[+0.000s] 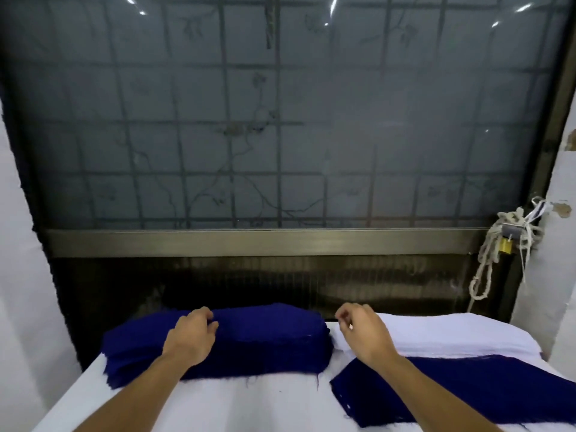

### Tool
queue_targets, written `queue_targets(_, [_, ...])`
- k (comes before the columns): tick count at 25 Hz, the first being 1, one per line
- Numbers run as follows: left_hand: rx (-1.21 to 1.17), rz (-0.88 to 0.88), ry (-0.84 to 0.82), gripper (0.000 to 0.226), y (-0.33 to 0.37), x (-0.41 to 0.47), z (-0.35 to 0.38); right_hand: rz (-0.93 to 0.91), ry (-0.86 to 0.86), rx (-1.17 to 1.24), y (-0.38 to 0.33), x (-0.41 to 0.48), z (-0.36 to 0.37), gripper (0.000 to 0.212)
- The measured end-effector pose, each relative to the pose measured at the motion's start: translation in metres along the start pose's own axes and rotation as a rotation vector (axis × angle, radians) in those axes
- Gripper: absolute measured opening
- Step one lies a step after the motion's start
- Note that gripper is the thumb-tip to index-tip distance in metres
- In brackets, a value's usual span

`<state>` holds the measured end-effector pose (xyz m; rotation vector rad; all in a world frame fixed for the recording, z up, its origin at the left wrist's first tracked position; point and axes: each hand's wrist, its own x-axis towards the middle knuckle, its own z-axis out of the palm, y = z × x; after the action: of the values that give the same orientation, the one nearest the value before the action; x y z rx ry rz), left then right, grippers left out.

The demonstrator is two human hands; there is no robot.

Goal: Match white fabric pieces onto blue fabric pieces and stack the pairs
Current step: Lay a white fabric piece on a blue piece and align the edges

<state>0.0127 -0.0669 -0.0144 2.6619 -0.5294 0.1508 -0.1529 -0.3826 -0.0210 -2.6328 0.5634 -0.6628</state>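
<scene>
A thick stack of dark blue fabric pieces lies at the far middle of the white-covered table. My left hand rests on top of that stack with its fingers curled onto the cloth. To the right lies a stack of white fabric pieces. My right hand hovers at the left edge of the white stack, fingers curled; whether it pinches a layer is unclear. A single blue piece lies flat in front of the white stack, under my right forearm.
A large frosted window with a metal grille fills the wall right behind the table. A knotted white rope with a brass padlock hangs at the window's right frame. White walls close in on both sides.
</scene>
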Motion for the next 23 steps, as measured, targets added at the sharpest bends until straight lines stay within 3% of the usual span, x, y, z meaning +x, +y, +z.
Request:
queue_targets(6, [0.012, 0.039, -0.059, 0.043, -0.034, 0.021, -0.005, -0.158, -0.069, -0.038, -0.049, 0.022, 0.037, 0.016])
queue_targets(11, [-0.091, 0.038, -0.075, 0.007, -0.040, 0.028, -0.002, -0.186, -0.127, -0.062, -0.072, 0.029, 0.066, 0.023])
queue_targets(15, [0.034, 0.142, -0.059, 0.007, -0.039, 0.023, 0.001, -0.209, -0.150, -0.078, -0.093, 0.034, 0.082, 0.029])
queue_targets(19, [0.252, 0.277, -0.011, 0.040, -0.039, 0.018, 0.009, -0.301, -0.206, -0.008, -0.117, 0.039, 0.096, 0.053])
queue_targets(21, [0.285, 0.345, 0.002, 0.041, -0.039, 0.016, 0.009, -0.342, -0.234, 0.047, -0.132, 0.042, 0.101, 0.067])
queue_targets(23, [0.300, 0.383, 0.021, 0.037, -0.040, 0.014, 0.008, -0.362, -0.254, 0.074, -0.146, 0.046, 0.106, 0.065])
